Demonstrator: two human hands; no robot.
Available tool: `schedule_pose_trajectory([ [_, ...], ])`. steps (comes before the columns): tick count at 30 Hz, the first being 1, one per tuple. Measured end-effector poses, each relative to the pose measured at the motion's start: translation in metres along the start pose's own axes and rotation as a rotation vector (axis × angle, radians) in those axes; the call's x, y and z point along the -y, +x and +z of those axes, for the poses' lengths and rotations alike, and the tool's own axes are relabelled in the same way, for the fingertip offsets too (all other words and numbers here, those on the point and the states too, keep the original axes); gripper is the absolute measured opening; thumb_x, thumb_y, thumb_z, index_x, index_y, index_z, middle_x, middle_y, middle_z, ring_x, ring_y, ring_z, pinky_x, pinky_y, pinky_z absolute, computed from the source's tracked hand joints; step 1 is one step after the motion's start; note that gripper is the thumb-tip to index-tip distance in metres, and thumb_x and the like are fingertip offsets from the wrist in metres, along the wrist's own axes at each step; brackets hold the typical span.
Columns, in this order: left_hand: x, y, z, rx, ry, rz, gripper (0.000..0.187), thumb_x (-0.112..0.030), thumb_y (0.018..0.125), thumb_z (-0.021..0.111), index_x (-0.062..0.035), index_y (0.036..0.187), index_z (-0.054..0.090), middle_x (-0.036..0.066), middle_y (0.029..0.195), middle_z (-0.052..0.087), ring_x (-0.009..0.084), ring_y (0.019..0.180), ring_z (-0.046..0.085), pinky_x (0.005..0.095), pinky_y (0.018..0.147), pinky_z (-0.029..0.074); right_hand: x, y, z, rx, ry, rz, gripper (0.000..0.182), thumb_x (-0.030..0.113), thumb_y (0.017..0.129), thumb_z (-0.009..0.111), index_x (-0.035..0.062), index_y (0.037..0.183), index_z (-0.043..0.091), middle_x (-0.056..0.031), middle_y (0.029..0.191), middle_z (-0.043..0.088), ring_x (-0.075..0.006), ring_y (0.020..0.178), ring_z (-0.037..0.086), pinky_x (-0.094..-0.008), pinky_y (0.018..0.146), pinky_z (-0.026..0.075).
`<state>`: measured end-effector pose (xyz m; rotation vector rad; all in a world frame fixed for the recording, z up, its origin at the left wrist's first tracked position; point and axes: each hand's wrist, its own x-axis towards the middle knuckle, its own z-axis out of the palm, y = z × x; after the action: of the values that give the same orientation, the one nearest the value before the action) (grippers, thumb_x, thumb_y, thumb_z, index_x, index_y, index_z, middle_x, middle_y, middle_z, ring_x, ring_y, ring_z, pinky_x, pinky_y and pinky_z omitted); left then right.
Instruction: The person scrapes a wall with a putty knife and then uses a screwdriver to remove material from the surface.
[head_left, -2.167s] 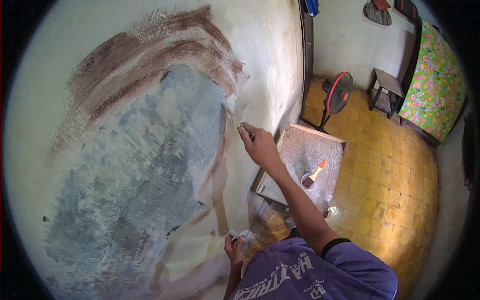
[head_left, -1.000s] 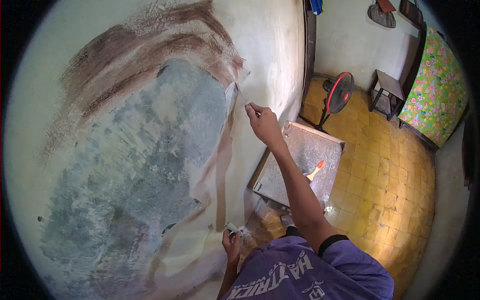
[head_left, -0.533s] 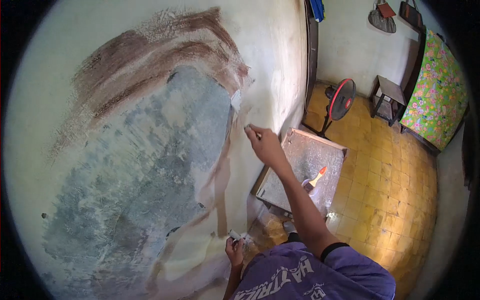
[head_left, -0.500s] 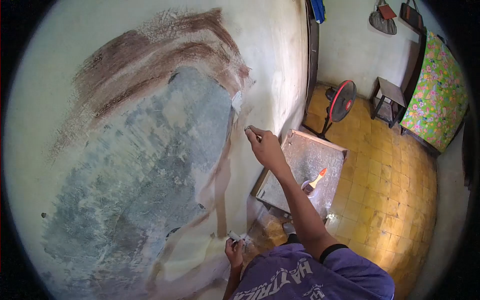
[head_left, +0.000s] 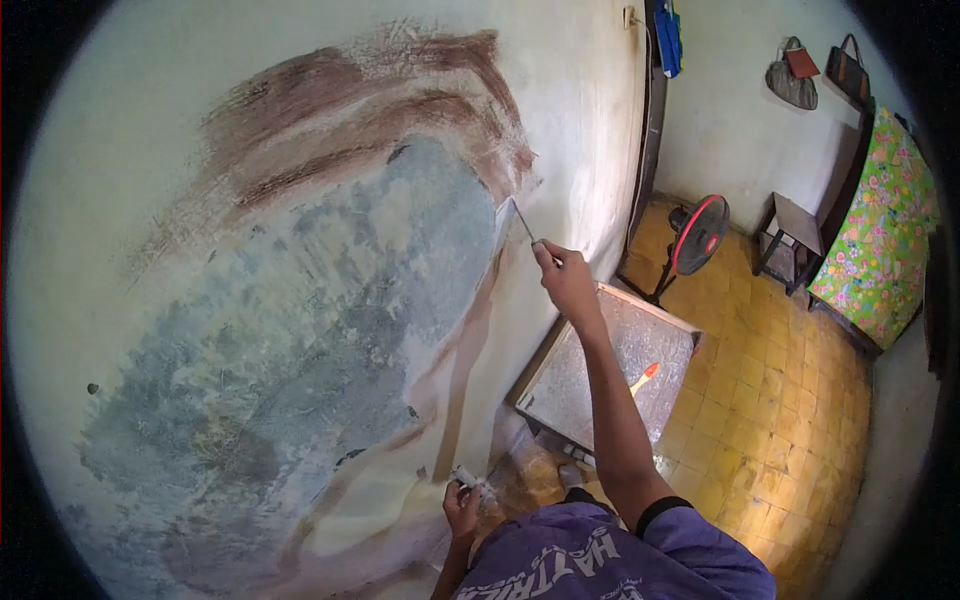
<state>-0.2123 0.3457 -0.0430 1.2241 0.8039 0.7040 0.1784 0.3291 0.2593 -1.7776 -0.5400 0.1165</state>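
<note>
Head view: we see the thin-bladed tool [head_left: 523, 220] laid up against the wall [head_left: 575, 120], its tip at the whitish spot [head_left: 505, 211] on the upper right rim of the grey area [head_left: 430, 240]. Half a second ago the tool's blade hardly showed and the right hand [head_left: 568, 284] sat lower relative to that spot; now the hand is closer to it and the blade lies in plain sight. We take this to mean that the work at this moment is on that stretch of rim.

Our right hand is closed around the tool's handle. Our left hand [head_left: 462, 507], low beside the wall, grips a pale piece [head_left: 464, 477]; we cannot tell what it is. It holds much the same place as in the earlier frame.

Just above the spot, brown streaks [head_left: 310, 78] arch over the grey. To the right, the brush [head_left: 646, 377] rests on the counter [head_left: 640, 325]; the cup at its bristles, visible before, is now behind our forearm. Beyond stand the fan [head_left: 702, 235] and a small stool [head_left: 797, 222]. The view itself has shifted, so the hanging bags [head_left: 793, 88] sit lower and show more fully.
</note>
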Motion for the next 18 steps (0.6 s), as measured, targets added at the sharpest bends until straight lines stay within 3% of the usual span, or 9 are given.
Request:
schedule_pose_trajectory([
  [4, 0.003, 0.001, 0.005, 0.002, -0.016, -0.007, 0.030, -0.008, 0.088, 0.070, 0.0009, 0.114, 0.058, 0.006, 0.105, 0.063, 0.0159, 0.094, 0.062, 0.0307, 0.083, 0.050, 0.003, -0.036, 0.010, 0.027, -0.127, -0.258, 0.048, 0.032, 0.093, 0.062, -0.0062, 0.121, 0.062, -0.0335, 0.095, 0.066, -0.0412, 0.092, 0.069, -0.0425, 0.080, 0.053],
  [5, 0.007, 0.002, 0.002, -0.004, -0.008, -0.020, 0.029, -0.008, 0.088, 0.070, 0.0007, 0.113, 0.058, 0.006, 0.104, 0.063, 0.0156, 0.093, 0.062, 0.0306, 0.082, 0.050, 0.010, -0.051, 0.014, 0.086, -0.078, -0.181, 0.048, 0.032, 0.092, 0.063, -0.0057, 0.122, 0.062, -0.0341, 0.094, 0.066, -0.0430, 0.092, 0.068, -0.0432, 0.081, 0.053],
  [9, -0.003, -0.003, 0.002, -0.013, -0.002, 0.035, 0.030, -0.010, 0.087, 0.072, -0.0002, 0.112, 0.059, 0.006, 0.102, 0.063, 0.0151, 0.092, 0.062, 0.0301, 0.080, 0.051, -0.034, -0.013, 0.039, -0.166, -0.042, -0.234, 0.049, 0.033, 0.094, 0.060, -0.0082, 0.121, 0.062, -0.0333, 0.095, 0.066, -0.0429, 0.092, 0.068, -0.0424, 0.080, 0.052],
  [10, -0.006, -0.005, 0.002, -0.011, 0.005, 0.048, 0.031, -0.011, 0.087, 0.073, -0.0003, 0.112, 0.059, 0.006, 0.102, 0.063, 0.0149, 0.092, 0.062, 0.0300, 0.079, 0.051, -0.011, -0.012, 0.024, -0.070, -0.012, -0.063, 0.049, 0.033, 0.095, 0.059, -0.0085, 0.121, 0.061, -0.0337, 0.100, 0.066, -0.0428, 0.095, 0.067, -0.0438, 0.083, 0.052],
  [12, -0.011, -0.002, 0.001, -0.022, -0.026, 0.043, 0.032, -0.011, 0.086, 0.073, -0.0006, 0.112, 0.059, 0.006, 0.101, 0.064, 0.0144, 0.092, 0.062, 0.0297, 0.079, 0.051, -0.010, -0.010, 0.014, 0.010, 0.061, -0.045, 0.050, 0.034, 0.094, 0.061, -0.0078, 0.122, 0.061, -0.0339, 0.103, 0.065, -0.0427, 0.099, 0.066, -0.0436, 0.086, 0.051],
  [14, -0.008, -0.008, -0.003, -0.050, -0.098, -0.015, 0.031, -0.010, 0.086, 0.073, -0.0006, 0.112, 0.059, 0.005, 0.102, 0.064, 0.0139, 0.092, 0.062, 0.0293, 0.079, 0.050, -0.008, -0.030, 0.012, 0.084, -0.126, -0.105, 0.051, 0.033, 0.093, 0.062, -0.0080, 0.123, 0.061, -0.0329, 0.103, 0.066, -0.0395, 0.098, 0.068, -0.0402, 0.087, 0.052],
  [18, -0.003, -0.007, -0.009, -0.101, -0.025, 0.113, 0.030, -0.008, 0.087, 0.072, -0.0006, 0.113, 0.059, 0.005, 0.101, 0.064, 0.0133, 0.092, 0.062, 0.0280, 0.080, 0.049, -0.027, -0.046, 0.026, 0.119, -0.012, -0.123, 0.050, 0.031, 0.092, 0.063, -0.0066, 0.125, 0.060, -0.0283, 0.096, 0.069, -0.0334, 0.088, 0.069, -0.0387, 0.082, 0.053],
])
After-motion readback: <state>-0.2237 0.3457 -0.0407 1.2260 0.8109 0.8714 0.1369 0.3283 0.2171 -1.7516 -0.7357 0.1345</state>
